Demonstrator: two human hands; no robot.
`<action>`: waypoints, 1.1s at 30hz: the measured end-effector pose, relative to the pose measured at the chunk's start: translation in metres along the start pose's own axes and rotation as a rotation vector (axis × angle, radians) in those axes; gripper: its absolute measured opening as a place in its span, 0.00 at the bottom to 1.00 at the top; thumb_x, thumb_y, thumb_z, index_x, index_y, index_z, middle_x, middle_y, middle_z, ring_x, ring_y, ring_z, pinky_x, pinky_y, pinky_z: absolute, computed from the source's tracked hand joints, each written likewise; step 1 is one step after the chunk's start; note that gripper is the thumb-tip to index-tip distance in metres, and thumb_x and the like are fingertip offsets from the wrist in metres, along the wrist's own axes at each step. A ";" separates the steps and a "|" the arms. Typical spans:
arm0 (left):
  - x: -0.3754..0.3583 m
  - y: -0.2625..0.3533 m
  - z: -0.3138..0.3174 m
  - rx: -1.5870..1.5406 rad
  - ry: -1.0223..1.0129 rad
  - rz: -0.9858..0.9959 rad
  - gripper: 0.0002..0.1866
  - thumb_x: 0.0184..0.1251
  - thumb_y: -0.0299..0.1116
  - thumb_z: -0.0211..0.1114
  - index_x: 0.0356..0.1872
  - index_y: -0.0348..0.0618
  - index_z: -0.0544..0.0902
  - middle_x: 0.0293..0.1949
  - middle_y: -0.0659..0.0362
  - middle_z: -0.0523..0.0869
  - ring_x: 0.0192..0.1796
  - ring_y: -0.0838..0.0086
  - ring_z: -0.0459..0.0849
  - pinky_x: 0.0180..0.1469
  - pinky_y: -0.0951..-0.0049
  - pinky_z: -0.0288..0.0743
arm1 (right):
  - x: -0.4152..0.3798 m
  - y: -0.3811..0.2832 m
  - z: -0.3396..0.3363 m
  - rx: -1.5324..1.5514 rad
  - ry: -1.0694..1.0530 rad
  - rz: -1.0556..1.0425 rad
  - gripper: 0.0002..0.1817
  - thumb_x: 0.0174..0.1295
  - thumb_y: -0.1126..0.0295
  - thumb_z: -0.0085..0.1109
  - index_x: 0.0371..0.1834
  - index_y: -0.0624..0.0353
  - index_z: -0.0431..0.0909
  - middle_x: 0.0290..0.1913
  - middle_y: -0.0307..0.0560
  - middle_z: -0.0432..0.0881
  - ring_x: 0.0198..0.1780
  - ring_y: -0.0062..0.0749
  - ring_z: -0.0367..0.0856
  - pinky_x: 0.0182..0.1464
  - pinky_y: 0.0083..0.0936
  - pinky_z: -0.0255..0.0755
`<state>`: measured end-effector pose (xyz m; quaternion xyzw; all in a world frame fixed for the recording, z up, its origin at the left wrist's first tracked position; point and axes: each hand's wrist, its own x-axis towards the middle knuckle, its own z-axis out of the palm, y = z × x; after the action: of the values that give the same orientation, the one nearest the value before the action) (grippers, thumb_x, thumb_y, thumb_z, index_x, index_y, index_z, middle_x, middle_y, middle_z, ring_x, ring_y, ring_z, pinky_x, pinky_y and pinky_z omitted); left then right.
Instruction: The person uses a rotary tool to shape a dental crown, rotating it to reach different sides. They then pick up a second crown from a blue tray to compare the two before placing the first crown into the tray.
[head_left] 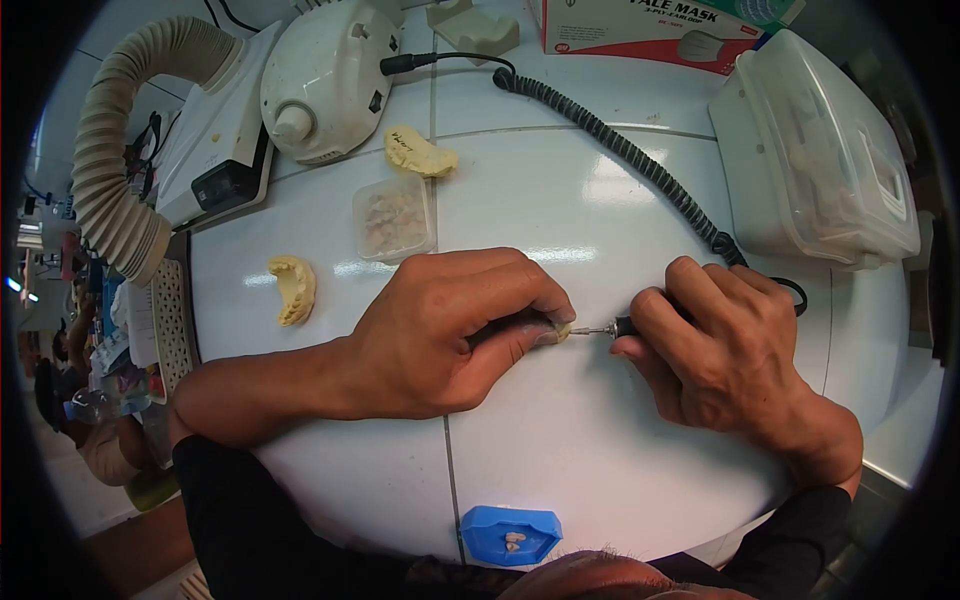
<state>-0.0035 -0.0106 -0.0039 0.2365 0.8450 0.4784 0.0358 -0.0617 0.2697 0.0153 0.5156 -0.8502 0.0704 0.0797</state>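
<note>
Over the middle of the white table, my left hand (450,335) pinches a small yellowish piece (564,331) between thumb and fingertips. Most of that piece is hidden by the fingers, and I cannot tell its kind. My right hand (715,345) is closed around a rotary handpiece (624,327), gripped like a pen. Its thin metal bur (588,331) points left, with the tip right at the piece. Close to the table's front edge sits a blue tray (480,541) with small tooth-like pieces (514,542) in it.
Yellow dental casts (293,290) (420,153) and a clear box (428,222) of small pieces lie beyond my left hand. A coiled cord (620,138) crosses behind my right hand. Around stand a control unit (325,85), ribbed hose (97,150), mask box (630,35) and lidded container (800,165).
</note>
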 end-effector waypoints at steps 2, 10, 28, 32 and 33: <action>0.000 0.000 0.000 0.003 -0.003 0.001 0.11 0.66 0.16 0.79 0.48 0.34 0.91 0.43 0.51 0.95 0.43 0.66 0.96 0.44 0.70 0.89 | 0.000 0.000 0.001 -0.008 0.015 -0.004 0.17 0.73 0.52 0.75 0.35 0.49 0.81 0.33 0.39 0.71 0.25 0.29 0.77 0.28 0.30 0.69; 0.001 0.001 -0.001 0.022 -0.013 0.024 0.12 0.64 0.15 0.79 0.48 0.36 0.91 0.43 0.52 0.94 0.43 0.65 0.95 0.44 0.69 0.88 | -0.001 -0.002 0.003 -0.033 0.036 0.010 0.17 0.68 0.54 0.78 0.35 0.51 0.82 0.32 0.38 0.71 0.26 0.29 0.74 0.27 0.32 0.67; 0.001 0.002 0.001 0.054 -0.005 0.043 0.13 0.63 0.16 0.81 0.46 0.36 0.91 0.42 0.53 0.94 0.41 0.64 0.94 0.42 0.68 0.87 | -0.002 -0.004 0.004 -0.052 0.040 0.000 0.18 0.74 0.51 0.74 0.36 0.50 0.81 0.34 0.39 0.72 0.25 0.26 0.77 0.28 0.28 0.69; 0.000 0.002 0.000 0.061 -0.012 0.033 0.12 0.63 0.17 0.82 0.46 0.37 0.91 0.42 0.53 0.94 0.40 0.64 0.94 0.41 0.68 0.87 | -0.002 -0.005 0.006 -0.052 0.054 0.000 0.18 0.74 0.50 0.74 0.35 0.50 0.81 0.34 0.38 0.72 0.24 0.26 0.76 0.27 0.28 0.68; 0.000 0.002 0.000 0.061 -0.009 0.038 0.12 0.63 0.17 0.82 0.46 0.37 0.91 0.42 0.53 0.94 0.40 0.64 0.94 0.41 0.69 0.87 | -0.002 -0.005 0.006 -0.051 0.056 -0.001 0.19 0.74 0.50 0.74 0.34 0.50 0.81 0.34 0.38 0.72 0.24 0.26 0.76 0.27 0.28 0.68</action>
<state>-0.0032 -0.0096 -0.0025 0.2557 0.8543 0.4518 0.0233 -0.0569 0.2681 0.0094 0.5116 -0.8490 0.0628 0.1167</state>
